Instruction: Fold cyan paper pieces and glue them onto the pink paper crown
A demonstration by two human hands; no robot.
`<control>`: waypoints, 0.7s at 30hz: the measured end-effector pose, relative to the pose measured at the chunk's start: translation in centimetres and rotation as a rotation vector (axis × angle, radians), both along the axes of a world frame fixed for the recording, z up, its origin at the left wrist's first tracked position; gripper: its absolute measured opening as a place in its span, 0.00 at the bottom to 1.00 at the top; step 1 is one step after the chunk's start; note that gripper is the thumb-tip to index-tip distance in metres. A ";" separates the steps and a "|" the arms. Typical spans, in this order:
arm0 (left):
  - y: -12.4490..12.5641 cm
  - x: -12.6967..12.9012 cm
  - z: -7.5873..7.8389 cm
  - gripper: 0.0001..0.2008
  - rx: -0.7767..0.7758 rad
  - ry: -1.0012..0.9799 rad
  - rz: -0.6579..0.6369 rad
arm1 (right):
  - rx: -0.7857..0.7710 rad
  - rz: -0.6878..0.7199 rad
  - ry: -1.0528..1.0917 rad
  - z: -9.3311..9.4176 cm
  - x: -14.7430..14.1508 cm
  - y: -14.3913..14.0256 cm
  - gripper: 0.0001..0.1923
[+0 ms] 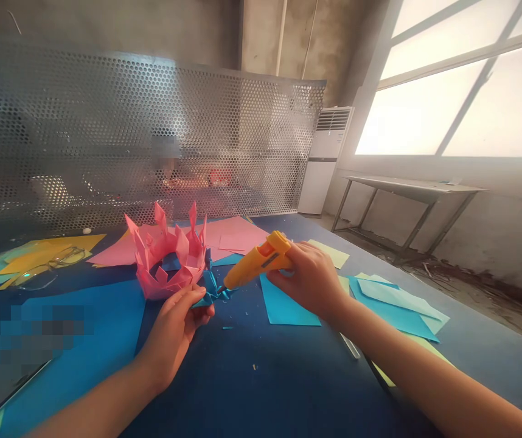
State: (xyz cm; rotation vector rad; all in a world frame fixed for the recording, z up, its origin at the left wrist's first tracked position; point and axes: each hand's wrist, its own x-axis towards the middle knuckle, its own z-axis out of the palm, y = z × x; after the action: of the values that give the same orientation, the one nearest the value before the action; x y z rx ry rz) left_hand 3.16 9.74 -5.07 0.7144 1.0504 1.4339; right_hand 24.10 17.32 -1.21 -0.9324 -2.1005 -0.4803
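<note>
My right hand (309,277) grips an orange glue gun (258,260), its nozzle pointing down-left at a small folded blue paper piece (209,289). My left hand (176,325) pinches that blue piece at its lower edge, just in front of a pink folded-paper crown (170,261) standing on the dark blue table (261,377). The nozzle tip touches or nearly touches the blue piece.
Loose sheets lie around: blue (286,304) under my right hand, light blue (398,304) at right, pink (238,234) behind, yellow (46,252) at left with glasses (48,267) on it. A perforated metal screen (142,134) stands behind the table. The table edge runs along the right.
</note>
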 end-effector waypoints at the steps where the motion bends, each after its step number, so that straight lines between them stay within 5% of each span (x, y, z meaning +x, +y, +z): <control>1: 0.0 0.0 0.0 0.13 0.001 -0.001 0.002 | -0.001 0.002 -0.004 0.0 0.0 0.0 0.05; 21: 0.0 -0.3 -0.6 0.10 0.017 -0.013 -0.058 | -0.011 -0.005 -0.017 0.1 0.3 -0.1 0.04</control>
State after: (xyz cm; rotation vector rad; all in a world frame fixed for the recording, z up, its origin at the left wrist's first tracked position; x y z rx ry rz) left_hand 2.82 9.75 -5.66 0.7410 1.0005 1.3974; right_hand 24.42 17.18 -1.08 -0.9429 -2.1183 -0.4817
